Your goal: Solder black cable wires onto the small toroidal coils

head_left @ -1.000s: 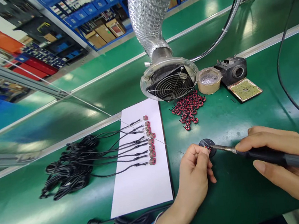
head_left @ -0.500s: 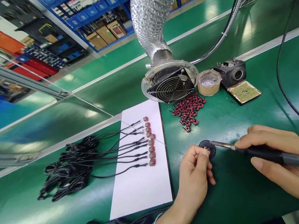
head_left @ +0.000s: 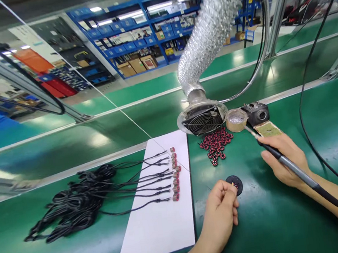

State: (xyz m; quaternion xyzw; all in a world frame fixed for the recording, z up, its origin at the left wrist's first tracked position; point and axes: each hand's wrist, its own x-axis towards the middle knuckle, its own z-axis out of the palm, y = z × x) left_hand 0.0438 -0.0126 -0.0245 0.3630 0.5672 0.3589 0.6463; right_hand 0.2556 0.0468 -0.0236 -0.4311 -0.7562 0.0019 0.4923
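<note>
My left hand point(head_left: 221, 207) is closed in a pinch at the edge of a black round disc point(head_left: 239, 185). A tiny part with yellow and red bits point(head_left: 234, 184) shows at its fingertips, too small to name. In my right hand point(head_left: 285, 161) is a soldering iron point(head_left: 289, 164), held like a pen. Its tip reaches the rim of a round tan container point(head_left: 237, 120) with shiny, crumpled silvery material inside. Behind the disc lies a pile of small red-and-black rings point(head_left: 216, 145).
A fume extractor point(head_left: 202, 118) on a silver duct hangs over the rings. Beside the container stands a black soldering iron holder point(head_left: 257, 112) with a sponge tray point(head_left: 269, 129). On the left, a white board point(head_left: 157, 227) bears small red-grey parts point(head_left: 175, 175) and ends of black cables point(head_left: 79, 200).
My right hand has lifted the soldering iron from the disc and carried it back to the tan container. My left hand keeps its pinch at the disc. The head view has tilted up.
</note>
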